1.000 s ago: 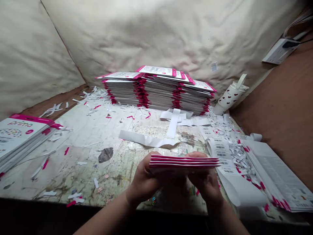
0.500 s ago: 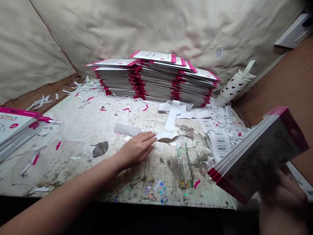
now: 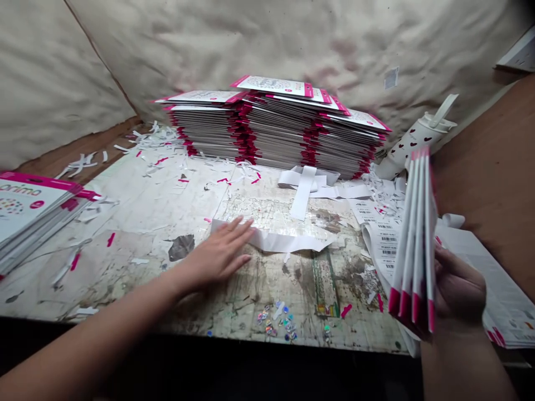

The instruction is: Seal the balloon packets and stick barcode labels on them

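Observation:
My left hand (image 3: 221,248) lies flat with fingers spread over the left part of a white paper strip (image 3: 288,241) on the worn table. On the right, my right hand (image 3: 457,281) grips several white-and-pink packets (image 3: 412,239), held upright and edge-on towards me. A sheet of barcode labels (image 3: 387,239) lies on the table just left of these packets. More white-and-pink packets (image 3: 485,267) lie flat beyond my right hand, partly covered by it.
Tall stacks of packets (image 3: 276,131) stand at the back. Another pile (image 3: 25,209) lies at the left edge. A white tumbler with hearts (image 3: 412,145) leans at the back right. Paper scraps (image 3: 154,139) and shiny sequins (image 3: 280,321) are scattered about.
My right hand has turned the packets from tilted to upright and edge-on. My left hand has slid left along the paper strip, its fingers spreading. The view has shifted slightly.

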Tool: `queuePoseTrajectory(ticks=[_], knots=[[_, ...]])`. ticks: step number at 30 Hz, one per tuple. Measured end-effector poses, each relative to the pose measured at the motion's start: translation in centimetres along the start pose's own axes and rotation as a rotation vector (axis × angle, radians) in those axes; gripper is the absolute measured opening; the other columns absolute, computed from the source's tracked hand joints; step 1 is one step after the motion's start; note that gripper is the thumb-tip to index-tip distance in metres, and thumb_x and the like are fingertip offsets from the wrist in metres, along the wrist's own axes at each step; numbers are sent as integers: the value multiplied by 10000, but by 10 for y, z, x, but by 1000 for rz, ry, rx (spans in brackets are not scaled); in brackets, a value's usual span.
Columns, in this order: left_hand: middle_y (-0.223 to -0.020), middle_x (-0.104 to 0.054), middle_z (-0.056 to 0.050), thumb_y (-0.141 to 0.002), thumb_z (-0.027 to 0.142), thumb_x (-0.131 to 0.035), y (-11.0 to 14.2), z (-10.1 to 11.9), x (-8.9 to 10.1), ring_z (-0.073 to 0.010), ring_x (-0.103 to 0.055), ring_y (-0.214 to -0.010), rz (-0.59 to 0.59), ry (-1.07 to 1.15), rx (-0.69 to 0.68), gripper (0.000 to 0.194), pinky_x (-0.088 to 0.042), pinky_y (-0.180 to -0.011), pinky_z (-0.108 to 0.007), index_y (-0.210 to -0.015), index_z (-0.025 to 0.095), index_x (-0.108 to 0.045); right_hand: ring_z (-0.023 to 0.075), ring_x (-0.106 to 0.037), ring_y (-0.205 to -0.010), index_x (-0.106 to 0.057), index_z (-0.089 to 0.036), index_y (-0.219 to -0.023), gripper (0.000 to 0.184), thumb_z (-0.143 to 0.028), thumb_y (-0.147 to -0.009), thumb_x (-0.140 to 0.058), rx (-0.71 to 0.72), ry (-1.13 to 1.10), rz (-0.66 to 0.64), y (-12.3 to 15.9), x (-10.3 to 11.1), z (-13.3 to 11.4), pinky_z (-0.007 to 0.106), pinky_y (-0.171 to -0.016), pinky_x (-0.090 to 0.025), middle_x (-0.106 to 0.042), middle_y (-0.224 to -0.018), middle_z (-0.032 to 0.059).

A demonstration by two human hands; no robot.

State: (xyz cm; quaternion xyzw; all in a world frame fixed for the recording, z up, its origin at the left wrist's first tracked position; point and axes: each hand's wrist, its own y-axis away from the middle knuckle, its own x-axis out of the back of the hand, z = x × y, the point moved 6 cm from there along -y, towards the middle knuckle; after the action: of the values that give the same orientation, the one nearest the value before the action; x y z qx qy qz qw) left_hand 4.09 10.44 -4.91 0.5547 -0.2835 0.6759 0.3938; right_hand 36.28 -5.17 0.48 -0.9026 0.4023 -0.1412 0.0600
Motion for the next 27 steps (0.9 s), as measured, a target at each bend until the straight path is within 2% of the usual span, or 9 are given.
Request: queuePoseTrajectory(ticks=[2, 5, 8, 11, 14, 18, 22, 24, 27], knots=[[-1501, -164, -96, -890, 545, -292, 11, -16, -8, -290, -73, -1389, -43, -28, 31, 662, -106, -1106, -476, -1424, 158, -242, 272, -697, -785, -704, -289, -803, 226, -322, -788, -480, -285, -307, -160, 0, -35, 4, 389, -671, -577, -722, -753, 78], [-1501, -156, -117, -860, 613, -275, 15, -4, -29, -333, -65, -1382, -101, -52, 101, 746, -124, -1093, -514, -1435, 144, -201, 247, -693, -777, -637, -189, -915, 222, -217, -738, -506, -536, -648, -368, 7, -95, -8, 401, -722, -573, -717, -775, 65], [-1481, -225, -147, -854, 601, -300, 13, 21, -41, -367, -117, -1369, -80, -59, 136, 741, -165, -1072, -545, -1427, 135, -243, 246, -688, -788, -577, -168, -1015, 299, -175, -719, -529, -656, -756, -557, 16, -144, -18, 429, -748, -559, -717, -820, 59], [-1466, -283, -119, -868, 505, -357, 15, 24, -39, -346, -186, -1360, -69, -58, 115, 638, -197, -1070, -533, -1413, 177, -297, 253, -685, -795, -557, -169, -1029, 344, -143, -687, -584, -717, -711, -763, 30, -179, -12, 438, -751, -550, -716, -864, 67], [-1487, -218, -118, -899, 400, -314, 23, 4, -32, -288, -218, -1362, -61, -64, 134, 587, -225, -1083, -470, -1421, 138, -263, 251, -687, -728, -567, -167, -952, 325, -120, -639, -637, -722, -536, -737, 36, -192, 17, 433, -716, -550, -720, -819, 64], [-1472, -240, -149, -907, 412, -300, 39, -21, -26, -336, -211, -1354, -8, -133, 283, 578, -236, -1064, -514, -1388, 94, -335, 252, -684, -677, -565, -165, -845, 275, -92, -594, -649, -701, -349, -546, 29, -182, 53, 422, -695, -543, -717, -722, 45], [-1437, -328, -136, -897, 430, -330, 49, -11, -26, -358, -290, -1319, 7, -199, 287, 557, -244, -1042, -546, -1360, 128, -401, 263, -682, -694, -563, -170, -833, 270, -107, -586, -651, -725, -362, -572, 25, -174, 50, 419, -680, -538, -716, -730, 59], [-1425, -349, -136, -896, 417, -331, 51, -6, -26, -361, -328, -1299, 18, -227, 301, 539, -260, -1026, -554, -1350, 140, -420, 263, -679, -720, -563, -172, -876, 294, -138, -597, -649, -716, -399, -656, 31, -183, 43, 415, -679, -534, -716, -792, 73], [-1411, -383, -105, -892, 355, -309, 52, -11, -25, -343, -374, -1277, 29, -233, 301, 502, -296, -1004, -553, -1344, 176, -432, 241, -666, -775, -546, -177, -961, 326, -198, -646, -625, -581, -299, -717, 42, -200, 37, 396, -704, -523, -704, -872, 69]])
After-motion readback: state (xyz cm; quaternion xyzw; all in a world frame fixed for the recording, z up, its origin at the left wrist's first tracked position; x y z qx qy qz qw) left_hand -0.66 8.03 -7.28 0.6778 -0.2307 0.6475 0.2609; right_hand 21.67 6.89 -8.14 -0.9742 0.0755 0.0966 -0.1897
